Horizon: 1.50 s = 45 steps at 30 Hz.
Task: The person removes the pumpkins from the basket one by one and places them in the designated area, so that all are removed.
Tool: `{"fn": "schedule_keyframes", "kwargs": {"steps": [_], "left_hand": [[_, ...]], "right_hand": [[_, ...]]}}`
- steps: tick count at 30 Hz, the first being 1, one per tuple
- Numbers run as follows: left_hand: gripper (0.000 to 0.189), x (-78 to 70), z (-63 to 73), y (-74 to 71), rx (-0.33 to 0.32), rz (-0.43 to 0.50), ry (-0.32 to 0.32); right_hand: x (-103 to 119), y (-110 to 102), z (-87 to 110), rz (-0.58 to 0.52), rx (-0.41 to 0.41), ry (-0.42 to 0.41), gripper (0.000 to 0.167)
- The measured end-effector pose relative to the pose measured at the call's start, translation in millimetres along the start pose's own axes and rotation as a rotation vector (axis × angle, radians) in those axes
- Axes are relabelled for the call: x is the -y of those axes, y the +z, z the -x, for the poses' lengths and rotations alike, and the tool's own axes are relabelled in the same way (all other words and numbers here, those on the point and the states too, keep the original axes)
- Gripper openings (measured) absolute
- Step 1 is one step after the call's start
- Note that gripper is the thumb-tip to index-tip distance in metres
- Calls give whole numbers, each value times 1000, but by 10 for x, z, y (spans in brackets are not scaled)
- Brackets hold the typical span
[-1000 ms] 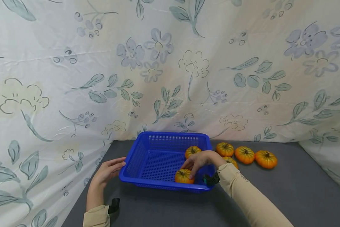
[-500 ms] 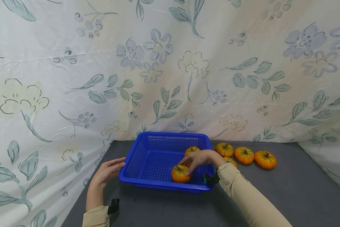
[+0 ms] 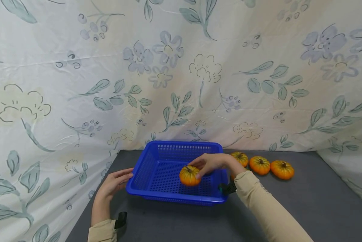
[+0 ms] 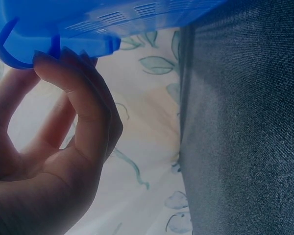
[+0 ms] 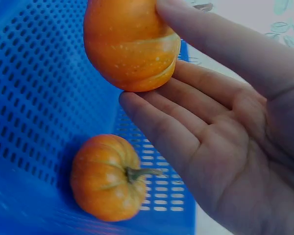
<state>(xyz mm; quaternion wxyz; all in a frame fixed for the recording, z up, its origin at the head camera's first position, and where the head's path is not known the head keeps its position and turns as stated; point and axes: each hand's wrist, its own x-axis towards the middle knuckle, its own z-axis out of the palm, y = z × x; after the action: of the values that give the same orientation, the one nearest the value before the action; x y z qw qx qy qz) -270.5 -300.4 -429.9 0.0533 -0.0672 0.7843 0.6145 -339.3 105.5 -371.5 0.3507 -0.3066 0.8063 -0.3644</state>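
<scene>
My right hand (image 3: 209, 163) holds a small orange pumpkin (image 3: 190, 176) between thumb and fingers, above the floor of a blue plastic basket (image 3: 176, 196). In the right wrist view this pumpkin (image 5: 132, 44) is cut off by the top edge. Lower there, a second pumpkin (image 5: 108, 178) with a brown stem lies in the basket; the hand hides it in the head view. On the left, my left hand (image 3: 116, 182) pinches the basket's rim. The left wrist view shows its thumb and curled fingertips (image 4: 51, 68) at the rim's underside.
Right of the basket, pumpkins stand on the dark grey table (image 3: 314, 198): one (image 3: 239, 158) partly behind my right wrist, one in the middle (image 3: 260, 165) and one farthest right (image 3: 282, 169). Another is nearly hidden by the arm. A flowered cloth (image 3: 181, 67) hangs behind.
My right hand has lifted the pumpkin from the basket's near right part, moving it up and slightly left. The other pumpkin in the basket has become hidden behind the hand. The left hand has stayed put.
</scene>
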Motion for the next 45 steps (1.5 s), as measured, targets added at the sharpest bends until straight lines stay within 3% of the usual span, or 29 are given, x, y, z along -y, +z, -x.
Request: {"fn": "schedule_keyframes", "kwargs": {"steps": [8,21,33,45], "left_hand": [[58,-6,-5,-3,22,30,17],[59,-18,7,5,20,13,9],[58,-13,15,2,16,22,7],[57,-12,12,4,17,18,4]], "right_hand": [[55,-89,172,22,-28,-41,62],[-42,-144,398,-43,-86,-74,65],[-175,-179,683,-51,-189,-65,68],[-451,-239,964,-62,-233,-123,68]]}}
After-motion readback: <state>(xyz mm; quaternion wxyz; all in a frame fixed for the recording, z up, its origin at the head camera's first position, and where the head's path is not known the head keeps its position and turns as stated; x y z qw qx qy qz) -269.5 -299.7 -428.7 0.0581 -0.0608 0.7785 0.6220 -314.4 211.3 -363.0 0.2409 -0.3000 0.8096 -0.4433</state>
